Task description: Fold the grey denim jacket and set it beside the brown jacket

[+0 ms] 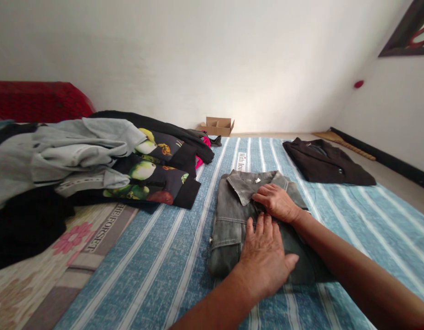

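A grey denim jacket (229,229), folded into a rough rectangle, lies front up with its collar pointing away from me. My left hand (265,256) rests flat on its front, fingers stretched toward the collar and thumb out to the side. Just beyond it, my right hand (276,201) has its fingers curled and pinched on the jacket's front edge below the collar. A small white label shows inside the neck. Both forearms cover part of the jacket's lower right side.
The jacket is on a blue and white striped bedsheet (184,256). A folded dark brown garment (325,160) lies at the back right. Loose clothes, including a grey garment (95,142), are heaped at the left. A cardboard box (219,126) stands by the wall.
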A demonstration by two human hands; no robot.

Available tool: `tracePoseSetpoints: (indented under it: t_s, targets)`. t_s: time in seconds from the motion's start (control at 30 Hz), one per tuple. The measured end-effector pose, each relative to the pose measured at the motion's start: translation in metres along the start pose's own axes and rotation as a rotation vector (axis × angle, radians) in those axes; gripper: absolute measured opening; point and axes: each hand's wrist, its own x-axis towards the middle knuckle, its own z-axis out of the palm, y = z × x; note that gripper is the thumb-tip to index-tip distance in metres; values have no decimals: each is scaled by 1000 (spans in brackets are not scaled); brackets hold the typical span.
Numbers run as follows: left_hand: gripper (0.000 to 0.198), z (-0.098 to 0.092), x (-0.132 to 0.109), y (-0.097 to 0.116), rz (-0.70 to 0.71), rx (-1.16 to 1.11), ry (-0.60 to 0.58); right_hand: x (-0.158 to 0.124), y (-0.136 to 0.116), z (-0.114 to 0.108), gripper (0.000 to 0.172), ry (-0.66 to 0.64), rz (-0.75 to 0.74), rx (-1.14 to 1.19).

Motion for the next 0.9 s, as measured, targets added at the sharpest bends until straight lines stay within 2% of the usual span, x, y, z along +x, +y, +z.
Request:
tracePoseSetpoints:
  t_s: [0.4,0.57,0.7,0.8,0.9]
  targets:
    - [77,-14,8,-2,27,23,-34,-3,-3,12,17,123,83,150]
    - [51,-25,25,-7,49,101,-42,-4,-8,10,16,119,115,187]
    - [29,-22,35,-12,27,144,0,-4,-8,10,16,122,102,184]
    - [25,-16,35,-13,39,137,66,-4,-7,13,18,137,111,200]
    - [22,-11,33,-12,-10,108,116,-4,-7,14,17,158,142,263]
